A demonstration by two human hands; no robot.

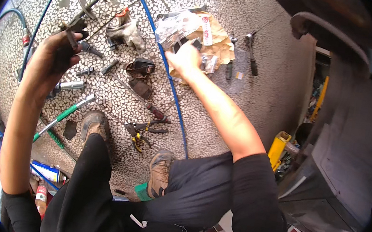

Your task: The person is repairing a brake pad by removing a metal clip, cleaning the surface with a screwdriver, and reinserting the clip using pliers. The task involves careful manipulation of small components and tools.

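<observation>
The left hand [51, 59] grasps a dark metal bracket [74, 27]; the right hand [184, 58] grips a clear plastic bag [177, 27] of small parts over brown paper [223, 45].

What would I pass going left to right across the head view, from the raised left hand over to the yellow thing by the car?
Left hand gripping a dark metal part → grey rag → dark worn pads → blue hose → right hand on the plastic and paper packaging → black ratchet tool → yellow container.
</observation>
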